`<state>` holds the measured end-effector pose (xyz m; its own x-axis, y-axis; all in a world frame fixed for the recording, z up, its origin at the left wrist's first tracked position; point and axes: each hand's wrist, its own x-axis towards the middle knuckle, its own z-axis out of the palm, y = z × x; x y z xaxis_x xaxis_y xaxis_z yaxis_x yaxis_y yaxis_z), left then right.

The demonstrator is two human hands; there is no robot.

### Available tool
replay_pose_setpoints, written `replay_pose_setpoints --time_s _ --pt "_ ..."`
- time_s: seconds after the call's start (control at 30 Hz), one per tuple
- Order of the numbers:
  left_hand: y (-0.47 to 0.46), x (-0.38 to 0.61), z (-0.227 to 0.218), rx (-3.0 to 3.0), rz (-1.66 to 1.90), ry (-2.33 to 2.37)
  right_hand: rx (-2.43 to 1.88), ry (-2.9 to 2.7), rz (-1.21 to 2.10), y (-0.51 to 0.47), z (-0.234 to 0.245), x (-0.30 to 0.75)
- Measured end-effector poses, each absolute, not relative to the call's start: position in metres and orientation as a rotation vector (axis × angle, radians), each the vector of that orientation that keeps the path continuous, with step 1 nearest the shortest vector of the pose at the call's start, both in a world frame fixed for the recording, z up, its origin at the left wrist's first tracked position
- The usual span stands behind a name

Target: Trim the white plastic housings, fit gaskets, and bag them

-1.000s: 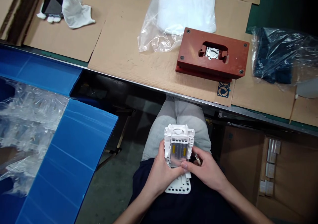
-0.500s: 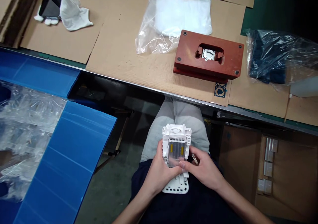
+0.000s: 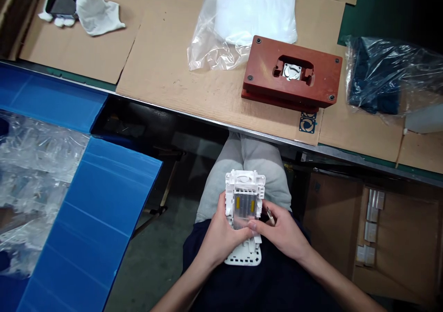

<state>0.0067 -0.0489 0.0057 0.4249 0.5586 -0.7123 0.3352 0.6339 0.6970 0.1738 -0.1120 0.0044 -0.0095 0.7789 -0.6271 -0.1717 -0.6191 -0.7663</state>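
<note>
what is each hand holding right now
Left hand: holding the white plastic part.
Right hand: holding the same white plastic part, thumb on its front.

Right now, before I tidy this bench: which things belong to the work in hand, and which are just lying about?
In hand: white plastic part, gripped by left hand and right hand; thin tool in the right hand.

Lying about: red fixture, clear bag, white cloth, dark wrapped bundle, blue corrugated box.
</note>
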Motion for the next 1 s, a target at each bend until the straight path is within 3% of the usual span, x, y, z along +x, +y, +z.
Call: replay_pose_setpoints --time_s 0.27,0.5,1.0 --pt "-0.053 0.007 0.001 0.922 0.221 1.206 -1.613 -0.716 1.598 -0.115 0.0 0.169" --pt "-0.047 0.008 0.004 0.896 0.175 1.186 -1.559 -0.712 1.723 -0.107 -0.002 0.177" --pt "-0.037 0.013 0.024 1.111 0.192 1.283 -1.647 -0.733 1.641 -0.091 0.03 0.184"
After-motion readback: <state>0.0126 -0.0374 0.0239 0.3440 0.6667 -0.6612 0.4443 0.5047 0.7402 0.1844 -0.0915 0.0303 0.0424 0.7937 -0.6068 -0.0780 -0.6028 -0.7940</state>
